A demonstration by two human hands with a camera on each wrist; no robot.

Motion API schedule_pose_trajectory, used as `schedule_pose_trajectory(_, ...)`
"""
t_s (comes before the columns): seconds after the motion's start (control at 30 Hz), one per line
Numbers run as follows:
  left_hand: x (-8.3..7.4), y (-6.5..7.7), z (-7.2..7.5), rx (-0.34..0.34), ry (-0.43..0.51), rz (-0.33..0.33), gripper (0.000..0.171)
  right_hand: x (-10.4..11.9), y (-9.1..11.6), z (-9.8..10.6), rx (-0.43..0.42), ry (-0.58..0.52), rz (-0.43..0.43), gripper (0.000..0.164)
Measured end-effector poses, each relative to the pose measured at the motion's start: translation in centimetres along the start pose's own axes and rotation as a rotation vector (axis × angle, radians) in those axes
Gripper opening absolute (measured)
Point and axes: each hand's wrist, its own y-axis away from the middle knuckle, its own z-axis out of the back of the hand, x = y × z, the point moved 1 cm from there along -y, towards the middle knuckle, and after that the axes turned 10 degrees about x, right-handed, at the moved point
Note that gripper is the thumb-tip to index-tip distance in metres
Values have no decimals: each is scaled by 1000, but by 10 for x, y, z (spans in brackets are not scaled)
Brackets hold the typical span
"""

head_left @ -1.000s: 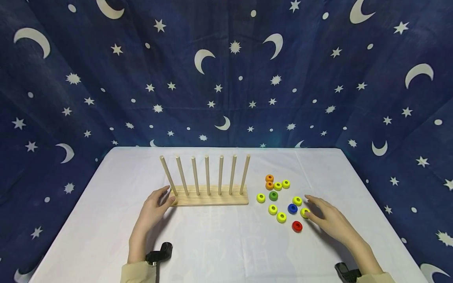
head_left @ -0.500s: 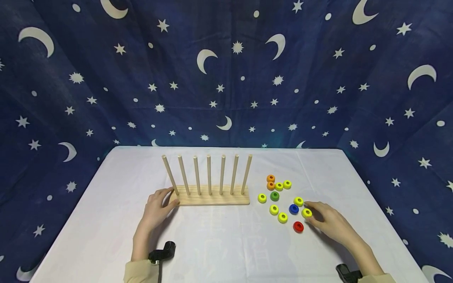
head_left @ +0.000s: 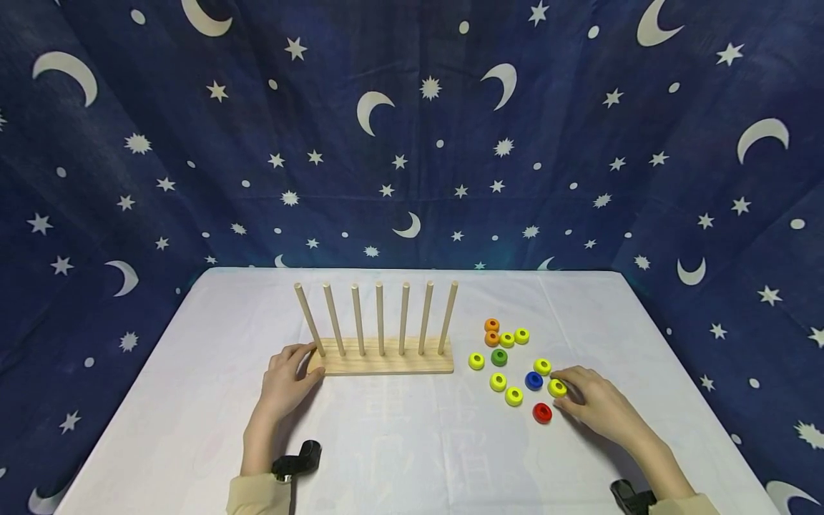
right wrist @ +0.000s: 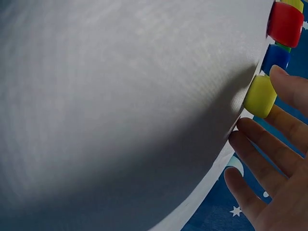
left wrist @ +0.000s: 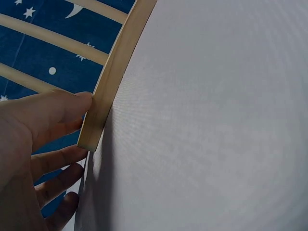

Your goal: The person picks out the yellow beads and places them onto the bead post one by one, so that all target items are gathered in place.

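A wooden peg rack (head_left: 386, 366) with a row of upright bare dowels stands left of centre on the table. My left hand (head_left: 283, 379) grips the left end of its base; in the left wrist view the thumb (left wrist: 79, 103) lies against the front edge, other fingers behind. At the right, my right hand (head_left: 601, 404) pinches a yellow bead (head_left: 557, 388) between thumb and forefinger, close over the cloth. Beside it are a blue bead (head_left: 533, 380), another yellow bead (head_left: 543, 367) and a red bead (head_left: 542, 413). The right wrist view shows the pinched yellow bead (right wrist: 260, 98) side-on.
More beads lie between the rack and my right hand: two orange beads (head_left: 492, 338), a green bead (head_left: 498, 357) and several yellow ones. White cloth (head_left: 399, 443) covers the table. A dark blue curtain (head_left: 412, 143) with moons and stars hangs behind and at both sides.
My right thumb and forefinger have come in around the yellow bead from its right side. My left hand has kept its place at the rack's left end.
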Motion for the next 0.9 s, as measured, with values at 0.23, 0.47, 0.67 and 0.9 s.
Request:
schedule_pose_trajectory(0.23, 1, 0, 0, 4, 5, 10, 57, 0, -1, -1, -9, 11, -4, 39)
schedule_pose_trajectory(0.47, 0, 0, 0, 1, 6, 12, 57, -1, -3, 1, -27, 3, 15, 27)
schedule_pose_trajectory(0.67, 0, -1, 0, -2, 5, 0, 57, -2, -3, 3, -14, -20, -3, 27)
schedule_pose_trajectory(0.9, 1, -1, 0, -2, 9, -4, 56, -1, -1, 7, 19, -67, -56, 32)
